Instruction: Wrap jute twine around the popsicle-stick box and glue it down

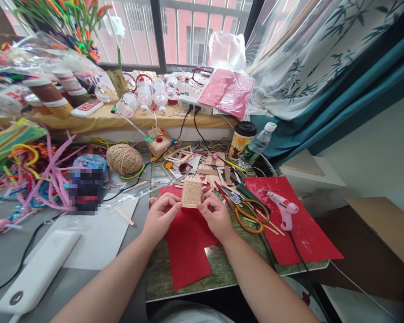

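Observation:
A small flat piece wrapped in twine [191, 192] is held up between my two hands, over a sheet of red paper [188, 258]. My left hand [162, 215] pinches its left edge between thumb and fingers. On the opposite edge, my right hand [216, 214] grips it the same way. Just beyond lies a heap of wooden craft sticks [210, 172]. Orange-handled scissors [251, 215] rest to the right of my right hand. The back of the twine-wrapped piece is hidden from me.
A pink glue gun [284, 208] lies on red card [306, 237] at the right. Behind stand a paper cup [241, 141] and a water bottle [258, 146]. A twine ball [124, 159], pink pipe cleaners [55, 163] and a white long device [40, 271] occupy the left.

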Demonstrator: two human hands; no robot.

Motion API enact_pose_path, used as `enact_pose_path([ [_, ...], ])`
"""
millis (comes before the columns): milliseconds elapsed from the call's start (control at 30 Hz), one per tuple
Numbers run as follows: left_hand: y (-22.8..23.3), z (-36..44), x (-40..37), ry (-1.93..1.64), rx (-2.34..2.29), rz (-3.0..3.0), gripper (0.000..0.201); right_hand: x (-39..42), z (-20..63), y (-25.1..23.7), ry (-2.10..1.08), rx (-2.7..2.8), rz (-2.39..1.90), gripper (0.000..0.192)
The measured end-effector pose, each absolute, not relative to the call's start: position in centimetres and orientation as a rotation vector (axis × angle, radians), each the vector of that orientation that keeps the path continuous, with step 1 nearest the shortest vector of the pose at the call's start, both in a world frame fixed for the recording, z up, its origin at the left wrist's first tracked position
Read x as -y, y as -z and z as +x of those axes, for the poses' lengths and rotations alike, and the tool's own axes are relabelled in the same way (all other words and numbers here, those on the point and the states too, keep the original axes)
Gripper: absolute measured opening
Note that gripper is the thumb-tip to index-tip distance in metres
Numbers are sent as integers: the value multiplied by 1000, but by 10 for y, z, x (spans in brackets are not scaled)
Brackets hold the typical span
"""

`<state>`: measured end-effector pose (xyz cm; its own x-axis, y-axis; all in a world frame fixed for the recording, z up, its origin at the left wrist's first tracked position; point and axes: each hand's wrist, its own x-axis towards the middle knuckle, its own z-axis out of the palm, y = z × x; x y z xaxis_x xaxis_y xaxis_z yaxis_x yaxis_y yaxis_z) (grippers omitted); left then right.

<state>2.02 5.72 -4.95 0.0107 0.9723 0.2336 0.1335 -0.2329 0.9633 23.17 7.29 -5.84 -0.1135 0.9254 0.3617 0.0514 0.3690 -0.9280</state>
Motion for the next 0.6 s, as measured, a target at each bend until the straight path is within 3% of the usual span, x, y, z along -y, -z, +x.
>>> enact_pose_path([
  [267, 48, 18, -52, -1358, -1187, 1618, 14, -67, 231, 60, -1033, 1467, -903, 39],
  [600, 38, 21, -48, -1341, -1073, 2316, 32, -72, 222, 70, -1491, 1000, -958, 32],
])
